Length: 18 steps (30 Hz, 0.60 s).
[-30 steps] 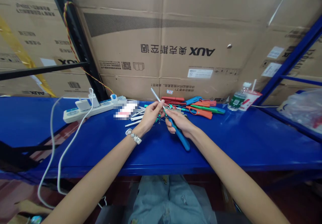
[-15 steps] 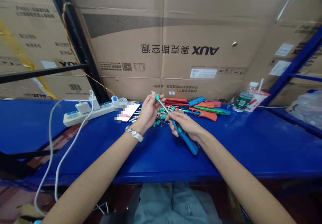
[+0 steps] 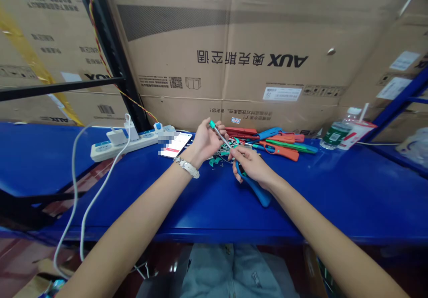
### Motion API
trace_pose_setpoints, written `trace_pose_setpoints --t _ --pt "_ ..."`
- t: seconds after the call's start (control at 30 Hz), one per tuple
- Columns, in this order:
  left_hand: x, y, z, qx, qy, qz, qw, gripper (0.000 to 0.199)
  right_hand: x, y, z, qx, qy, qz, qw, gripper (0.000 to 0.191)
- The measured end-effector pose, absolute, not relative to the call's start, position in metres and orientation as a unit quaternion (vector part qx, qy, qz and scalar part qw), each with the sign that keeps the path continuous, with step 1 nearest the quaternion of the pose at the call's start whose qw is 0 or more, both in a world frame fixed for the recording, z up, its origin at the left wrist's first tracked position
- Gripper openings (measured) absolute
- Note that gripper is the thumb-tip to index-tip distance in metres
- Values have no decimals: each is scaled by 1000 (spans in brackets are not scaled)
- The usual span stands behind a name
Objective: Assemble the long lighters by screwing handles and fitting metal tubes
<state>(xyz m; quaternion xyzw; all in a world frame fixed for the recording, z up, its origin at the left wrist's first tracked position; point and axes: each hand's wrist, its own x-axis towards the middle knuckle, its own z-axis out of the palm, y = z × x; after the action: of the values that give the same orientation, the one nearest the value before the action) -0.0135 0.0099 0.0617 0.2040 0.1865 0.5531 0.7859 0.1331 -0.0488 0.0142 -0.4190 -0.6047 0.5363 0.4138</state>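
Note:
A blue lighter (image 3: 257, 190) with a long metal tube and a green piece near the tip is in my right hand (image 3: 249, 163), whose fingers are wrapped round it where the tube meets the body. The tube slants up and left across the palm of my left hand (image 3: 207, 141). My left fingers are loosely curled and spread, with the green tip (image 3: 211, 123) beside them. Behind my hands lies a pile of small green parts (image 3: 216, 160) and thin metal pieces, partly hidden by my hands. Orange (image 3: 284, 152), red, blue and green lighter bodies lie right of the pile.
A phone (image 3: 176, 146) and a white power strip (image 3: 140, 142) with plugs and cables are at the left of the blue table (image 3: 214, 213). At the right stand a bottle (image 3: 332, 136) and a cup (image 3: 355, 136). Large cardboard boxes (image 3: 247, 35) rise behind.
The view has shifted a little. My left fingers have loosened from the pinch near the tip and spread apart; the green piece now sits at the end of the tube.

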Motion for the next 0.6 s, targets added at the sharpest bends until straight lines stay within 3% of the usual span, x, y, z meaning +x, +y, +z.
trace_pose_setpoints --t 0.33,0.47,0.6 --pt "-28 31 82 195 190 614 741 34 130 -57 11 -445 -620 489 423 34" --pt "-52 39 78 307 274 646 643 37 144 -62 13 -456 -591 511 426 30" --pt "-56 48 55 600 419 500 462 36 155 -49 27 -479 -566 515 430 25"
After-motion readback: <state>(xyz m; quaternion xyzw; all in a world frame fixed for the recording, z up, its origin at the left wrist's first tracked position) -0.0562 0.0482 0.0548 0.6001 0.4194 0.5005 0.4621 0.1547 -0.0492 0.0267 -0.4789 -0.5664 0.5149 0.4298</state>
